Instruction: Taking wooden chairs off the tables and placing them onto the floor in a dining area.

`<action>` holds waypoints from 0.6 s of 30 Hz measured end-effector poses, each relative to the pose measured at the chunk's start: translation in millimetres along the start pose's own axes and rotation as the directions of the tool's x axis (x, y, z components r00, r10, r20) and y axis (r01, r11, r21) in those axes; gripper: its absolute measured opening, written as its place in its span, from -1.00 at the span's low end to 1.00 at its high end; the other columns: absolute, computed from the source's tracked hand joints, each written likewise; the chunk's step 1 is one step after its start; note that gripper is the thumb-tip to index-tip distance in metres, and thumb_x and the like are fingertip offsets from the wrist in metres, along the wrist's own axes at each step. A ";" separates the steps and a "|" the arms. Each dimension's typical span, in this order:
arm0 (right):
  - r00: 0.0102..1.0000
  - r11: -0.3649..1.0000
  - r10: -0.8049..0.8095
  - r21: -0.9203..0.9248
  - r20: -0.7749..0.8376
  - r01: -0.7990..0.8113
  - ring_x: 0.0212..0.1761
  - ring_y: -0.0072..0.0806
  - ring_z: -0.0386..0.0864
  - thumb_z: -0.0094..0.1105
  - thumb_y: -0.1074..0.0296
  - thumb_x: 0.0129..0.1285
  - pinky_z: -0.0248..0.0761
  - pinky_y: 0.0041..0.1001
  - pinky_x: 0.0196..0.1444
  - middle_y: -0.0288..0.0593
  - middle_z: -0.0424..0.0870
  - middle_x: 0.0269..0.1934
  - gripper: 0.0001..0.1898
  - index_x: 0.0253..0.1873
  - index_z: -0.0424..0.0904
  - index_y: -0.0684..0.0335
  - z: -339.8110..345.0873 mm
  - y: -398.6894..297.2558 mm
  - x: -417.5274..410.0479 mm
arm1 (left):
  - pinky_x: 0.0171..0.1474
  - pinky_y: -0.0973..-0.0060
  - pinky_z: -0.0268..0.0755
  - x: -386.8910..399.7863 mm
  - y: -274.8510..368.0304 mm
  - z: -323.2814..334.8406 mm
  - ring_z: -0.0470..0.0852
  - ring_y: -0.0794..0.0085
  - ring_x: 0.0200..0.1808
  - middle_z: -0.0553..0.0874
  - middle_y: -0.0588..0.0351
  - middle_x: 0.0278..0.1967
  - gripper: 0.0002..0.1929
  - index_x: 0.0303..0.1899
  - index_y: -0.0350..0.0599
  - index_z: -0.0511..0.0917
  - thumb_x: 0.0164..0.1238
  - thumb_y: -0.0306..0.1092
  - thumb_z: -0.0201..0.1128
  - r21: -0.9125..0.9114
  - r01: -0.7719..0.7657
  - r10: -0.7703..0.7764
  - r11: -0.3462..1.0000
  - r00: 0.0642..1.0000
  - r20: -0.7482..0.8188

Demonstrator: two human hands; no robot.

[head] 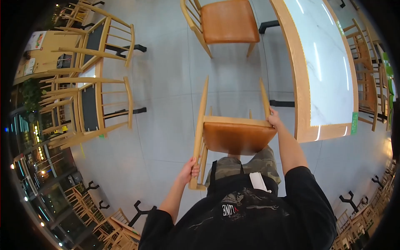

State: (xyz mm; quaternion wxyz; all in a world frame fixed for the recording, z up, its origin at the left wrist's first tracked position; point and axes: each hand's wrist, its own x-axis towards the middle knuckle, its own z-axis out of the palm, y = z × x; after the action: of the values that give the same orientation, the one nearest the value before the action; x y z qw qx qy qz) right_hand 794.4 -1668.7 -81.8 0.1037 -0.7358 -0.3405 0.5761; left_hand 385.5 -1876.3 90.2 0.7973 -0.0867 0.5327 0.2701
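A wooden chair (239,137) with a padded brown leather-look seat is tipped in front of my body. Around the upright at its lower left, close to the end of the backrest, my left hand (189,170) is closed. My right hand (273,117) grips the frame where a leg meets the seat's far right corner. Two tapered legs point away from me. Part of the backrest is hidden behind the upright and my left hand. Whether any part of the chair touches the floor, I cannot tell.
A second brown-seated chair (229,22) stands ahead. To the right is a wood-edged table (331,62) with a glossy white marble-pattern top and black metal feet (281,103). At left, chairs (90,106) rest upside down on tables. More stacked chairs (115,231) appear behind me, near dark windows.
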 end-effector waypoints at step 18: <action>0.991 0.988 -0.130 -0.076 0.016 0.131 -0.54 -0.53 0.52 0.03 0.43 0.11 0.42 -0.53 -0.53 -0.14 0.61 -0.44 -0.73 -0.10 0.54 0.40 -24.2 67.5 -100.6 | -0.64 0.71 0.29 119.4 85.3 -25.8 0.40 0.60 -0.64 0.49 0.21 -0.53 -0.72 -0.10 -0.20 0.35 0.41 -0.18 -0.14 -0.069 0.099 -0.098 0.993 0.995 0.020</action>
State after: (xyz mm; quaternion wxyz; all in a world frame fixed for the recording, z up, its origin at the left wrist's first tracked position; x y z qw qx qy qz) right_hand 831.9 -1775.7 -32.8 0.1107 -0.7123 -0.4105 0.5585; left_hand 354.4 -1775.4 -14.8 0.8105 -0.1386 0.5114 0.2495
